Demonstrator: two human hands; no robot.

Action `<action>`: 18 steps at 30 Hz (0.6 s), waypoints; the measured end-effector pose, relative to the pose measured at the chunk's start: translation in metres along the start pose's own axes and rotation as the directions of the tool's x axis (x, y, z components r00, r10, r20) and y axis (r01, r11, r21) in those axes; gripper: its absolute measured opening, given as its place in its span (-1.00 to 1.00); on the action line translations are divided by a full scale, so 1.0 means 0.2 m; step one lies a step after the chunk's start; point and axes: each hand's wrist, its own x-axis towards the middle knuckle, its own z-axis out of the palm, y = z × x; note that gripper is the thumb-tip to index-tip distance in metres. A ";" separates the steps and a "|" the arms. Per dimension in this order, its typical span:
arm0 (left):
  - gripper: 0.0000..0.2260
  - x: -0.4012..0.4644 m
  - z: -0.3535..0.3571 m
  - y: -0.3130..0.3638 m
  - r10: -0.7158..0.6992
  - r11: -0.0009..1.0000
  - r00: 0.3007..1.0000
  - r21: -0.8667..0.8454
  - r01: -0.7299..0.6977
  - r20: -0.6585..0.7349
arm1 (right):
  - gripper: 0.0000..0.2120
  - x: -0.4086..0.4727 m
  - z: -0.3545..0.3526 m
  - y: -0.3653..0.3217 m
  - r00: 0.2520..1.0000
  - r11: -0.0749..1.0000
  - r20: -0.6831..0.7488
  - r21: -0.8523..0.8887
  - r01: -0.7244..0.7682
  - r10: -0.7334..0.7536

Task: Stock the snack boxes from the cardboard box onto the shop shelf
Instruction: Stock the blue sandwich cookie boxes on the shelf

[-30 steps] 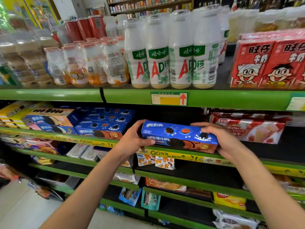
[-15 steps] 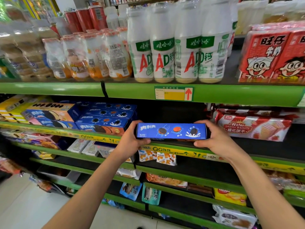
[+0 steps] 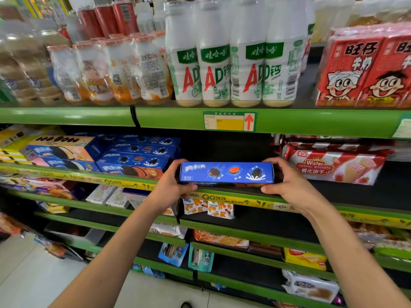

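A long blue cookie box (image 3: 226,172) lies level at the front lip of the second shelf (image 3: 355,215), its narrow blue side facing me. My left hand (image 3: 172,188) grips its left end and my right hand (image 3: 287,185) grips its right end, thumbs under the box. Stacked blue boxes of the same kind (image 3: 138,158) sit on the same shelf just to the left. The cardboard box is out of view.
A red wafer biscuit pack (image 3: 333,166) lies to the right on the same shelf, with a dark gap behind the held box. White drink bottles (image 3: 231,63) and red milk cartons (image 3: 364,67) fill the shelf above. Snack bags line the lower shelves.
The box has tipped from showing its broad printed face to showing its narrow side, and has settled lower onto the shelf lip. Both hands have stayed on its ends.
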 end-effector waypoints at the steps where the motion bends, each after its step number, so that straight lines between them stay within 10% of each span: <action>1: -0.47 0.00 0.00 0.00 -0.004 1.000 1.000 -0.023 0.005 0.005 | -0.38 0.00 0.00 0.00 1.000 1.000 0.002 0.008 -0.011 0.011; 7: -0.55 -0.03 0.01 0.00 -0.101 0.970 0.989 -0.234 0.073 -0.108 | -0.51 -0.01 0.01 -0.04 0.994 0.955 0.011 0.278 -0.105 0.106; 18: -0.80 -0.02 0.00 0.01 -0.126 0.966 0.986 -0.240 0.096 -0.110 | -0.61 0.00 0.03 -0.08 0.987 0.958 -0.016 0.244 -0.153 0.161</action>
